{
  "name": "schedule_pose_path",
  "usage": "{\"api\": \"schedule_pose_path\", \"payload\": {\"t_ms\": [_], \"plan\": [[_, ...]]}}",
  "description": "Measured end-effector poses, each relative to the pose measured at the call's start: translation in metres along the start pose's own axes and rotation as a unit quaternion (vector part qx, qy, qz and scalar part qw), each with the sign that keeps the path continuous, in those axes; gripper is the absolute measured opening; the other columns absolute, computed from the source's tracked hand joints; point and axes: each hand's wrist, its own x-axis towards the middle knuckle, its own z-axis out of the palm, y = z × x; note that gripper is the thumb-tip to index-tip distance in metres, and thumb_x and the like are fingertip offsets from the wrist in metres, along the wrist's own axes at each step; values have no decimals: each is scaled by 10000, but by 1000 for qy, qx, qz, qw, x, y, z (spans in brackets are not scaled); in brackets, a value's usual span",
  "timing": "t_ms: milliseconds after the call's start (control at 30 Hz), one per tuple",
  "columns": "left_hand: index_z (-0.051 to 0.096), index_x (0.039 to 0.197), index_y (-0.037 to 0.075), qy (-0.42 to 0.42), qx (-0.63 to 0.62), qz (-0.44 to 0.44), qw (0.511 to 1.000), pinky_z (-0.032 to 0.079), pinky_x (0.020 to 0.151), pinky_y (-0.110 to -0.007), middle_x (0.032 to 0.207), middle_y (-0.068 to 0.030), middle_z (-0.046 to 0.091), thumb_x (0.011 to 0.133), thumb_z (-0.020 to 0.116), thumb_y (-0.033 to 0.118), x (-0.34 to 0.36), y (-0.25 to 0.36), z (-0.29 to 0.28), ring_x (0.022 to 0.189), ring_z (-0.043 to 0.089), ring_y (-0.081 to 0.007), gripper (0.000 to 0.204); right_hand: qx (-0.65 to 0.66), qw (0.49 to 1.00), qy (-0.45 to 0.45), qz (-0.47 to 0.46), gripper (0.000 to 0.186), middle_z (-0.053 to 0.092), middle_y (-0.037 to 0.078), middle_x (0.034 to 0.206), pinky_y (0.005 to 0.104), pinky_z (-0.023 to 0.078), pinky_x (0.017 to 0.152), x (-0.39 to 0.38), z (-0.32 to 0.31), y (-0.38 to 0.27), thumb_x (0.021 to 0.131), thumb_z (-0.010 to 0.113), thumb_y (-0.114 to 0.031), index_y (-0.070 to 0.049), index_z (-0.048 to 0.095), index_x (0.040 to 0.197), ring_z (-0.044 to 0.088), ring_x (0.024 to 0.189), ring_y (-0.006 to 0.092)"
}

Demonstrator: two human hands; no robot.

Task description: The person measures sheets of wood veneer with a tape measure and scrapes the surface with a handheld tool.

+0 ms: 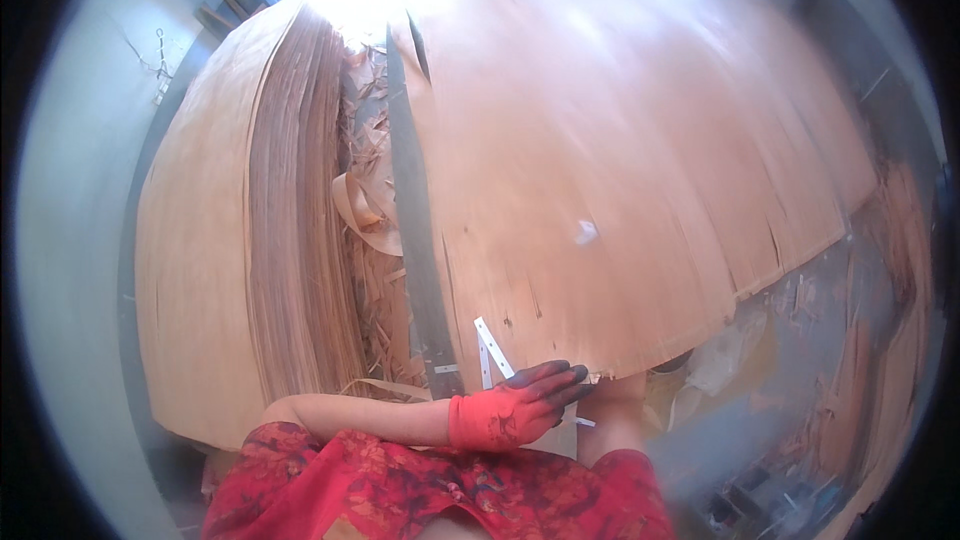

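A broad sheet of pale wood veneer [620,170] fills the middle and right. At its front edge is my left hand [515,405] in a red glove with dark fingers, stretched out flat and reaching across to the right. My right forearm [610,420] comes up beside it to the sheet's edge; that hand is hidden behind my left hand and the veneer. Narrow white strips [492,348] with dark dots stick up just left of my left hand, over a dark straight-edged board [420,270] that runs along the sheet's left side.
A tall stack of veneer [200,240] stands at the left, with shavings and curled offcuts [365,210] in the gap beside it. A pale wall [70,240] is at far left. Scraps [870,370] and small dark items [740,500] lie at the right. Bright glare washes out the top.
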Motion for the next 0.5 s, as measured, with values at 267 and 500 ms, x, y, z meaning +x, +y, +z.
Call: {"api": "schedule_pose_path", "payload": {"t_ms": [267, 500], "plan": [[536, 1366, -51, -37, -30, -7, 999, 424, 1098, -462, 1374, -191, 538, 828, 610, 76, 8, -2, 6, 1312, 452, -374, 558, -1, 1000, 16, -18, 399, 671, 69, 1209, 308, 523, 911, 5, -9, 6, 977, 622, -221, -52, 596, 1338, 648, 1050, 148], [693, 894, 6, -103, -22, -6, 994, 363, 1151, -538, 1400, -177, 547, 749, 685, 107, 5, -8, 18, 1352, 445, -363, 177, 123, 986, -100, -41, 401, 675, 69, 1211, 309, 525, 917, -71, -2, -37, 977, 622, -223, -49, 598, 1338, 651, 1052, 146]]}}
